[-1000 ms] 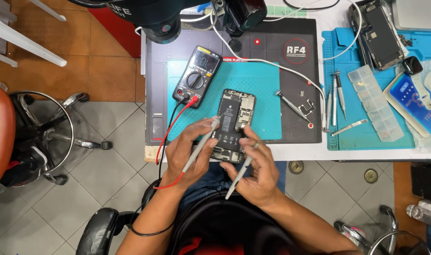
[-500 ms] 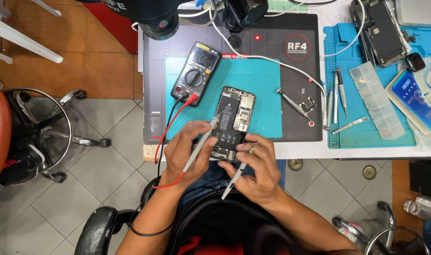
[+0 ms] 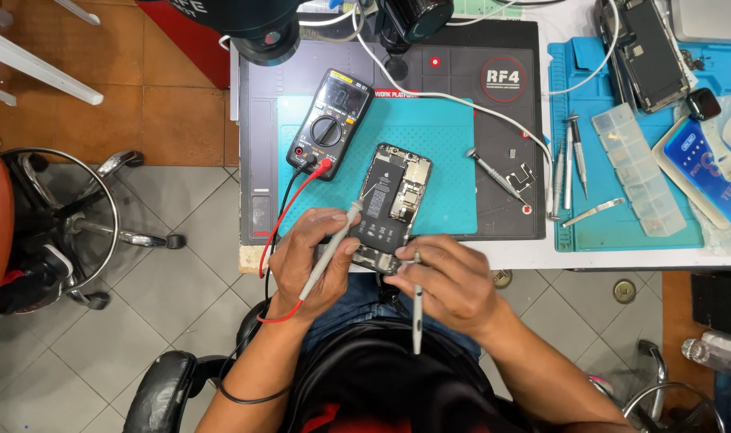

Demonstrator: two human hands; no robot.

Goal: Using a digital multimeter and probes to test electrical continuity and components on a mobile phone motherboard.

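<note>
1. A chair with a chrome base stands on the tiled floor, well apart from the work.
2. The left hand is closed around a grey probe, whose tip touches the opened phone.
3. A meter (red and black leads plugged in) lies just beside the phone on the teal mat.
4. The right hand pinches a second probe upright at the phone's near end.
5. Screwdrivers lie near a clear parts box.

Left hand and right hand each hold a grey probe over an opened phone beside a multimeter.
</note>
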